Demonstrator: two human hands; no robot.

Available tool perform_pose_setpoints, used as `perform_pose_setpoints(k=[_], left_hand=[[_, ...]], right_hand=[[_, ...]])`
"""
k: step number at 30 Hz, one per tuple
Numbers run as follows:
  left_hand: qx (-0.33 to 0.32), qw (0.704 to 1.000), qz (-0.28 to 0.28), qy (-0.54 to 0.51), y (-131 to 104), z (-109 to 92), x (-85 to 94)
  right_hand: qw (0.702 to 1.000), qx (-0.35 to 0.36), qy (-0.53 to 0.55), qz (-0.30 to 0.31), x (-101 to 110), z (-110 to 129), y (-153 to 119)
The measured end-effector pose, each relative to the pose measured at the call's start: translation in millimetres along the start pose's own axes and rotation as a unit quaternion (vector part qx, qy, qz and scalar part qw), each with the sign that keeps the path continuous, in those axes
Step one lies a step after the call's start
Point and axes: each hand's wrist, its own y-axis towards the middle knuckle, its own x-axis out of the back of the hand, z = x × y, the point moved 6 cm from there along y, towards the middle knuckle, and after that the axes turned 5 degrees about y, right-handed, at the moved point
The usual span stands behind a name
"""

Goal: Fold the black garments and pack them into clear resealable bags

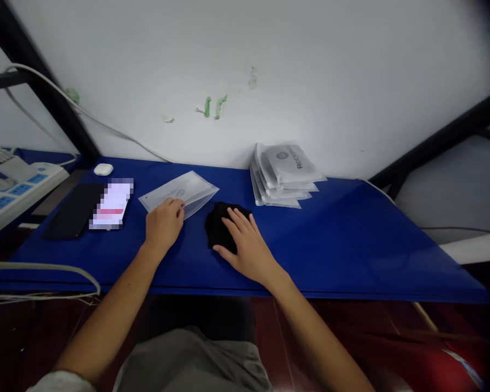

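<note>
A frosted plastic zip bag (196,187) with grey print lies flat on the blue tabletop. My left hand (165,222) has its fingers curled at the bag's near edge and grips it there; the fingertips are partly hidden. Right of the bag is a folded black cloth item (218,228), its exact kind not clear. On top of it my right hand (245,245) rests palm down, fingers stretched out and thumb apart. Behind, against the wall, several filled frosted bags (286,169) are stacked, with dark or grey contents showing through.
A phone (112,204) with a lit, blurred screen lies at the left, overlapping a dark flat object (71,212). A white earbud case (103,169) sits near the back. The power strip (22,193) with cables is at far left. Black metal bars (445,136) slant at both sides.
</note>
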Motion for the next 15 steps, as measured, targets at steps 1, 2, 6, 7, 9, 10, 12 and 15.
perform_pose_setpoints(k=[1, 2, 6, 7, 9, 10, 12, 15], left_hand=[[0.002, 1.000, 0.001, 0.001, 0.1, 0.2, -0.1], [0.003, 1.000, 0.002, 0.002, 0.1, 0.3, -0.2], [0.001, 1.000, 0.001, 0.005, 0.3, 0.4, -0.3], [0.001, 1.000, 0.000, 0.006, 0.3, 0.4, -0.2], [-0.001, 1.000, 0.000, 0.005, 0.0, 0.3, 0.2], [-0.002, 1.000, 0.001, 0.005, -0.1, 0.1, 0.3], [-0.003, 1.000, 0.001, 0.004, -0.2, -0.1, 0.7], [-0.003, 1.000, 0.002, 0.003, -0.2, 0.0, 0.4]], right_hand=[[1.000, 0.003, -0.003, 0.001, -0.1, 0.7, 0.6], [1.000, 0.005, -0.006, 0.004, -0.6, 1.2, 0.9], [1.000, 0.011, -0.010, 0.020, -4.9, 2.6, -0.4], [1.000, 0.013, -0.009, 0.022, -5.6, 2.9, -1.4], [1.000, 0.016, 0.000, 0.021, -6.0, 3.4, -3.7], [1.000, 0.018, 0.006, 0.019, -5.8, 3.5, -4.8], [1.000, 0.021, 0.016, 0.015, -5.0, 3.1, -6.3], [1.000, 0.019, 0.022, 0.008, -4.3, 1.0, -6.1]])
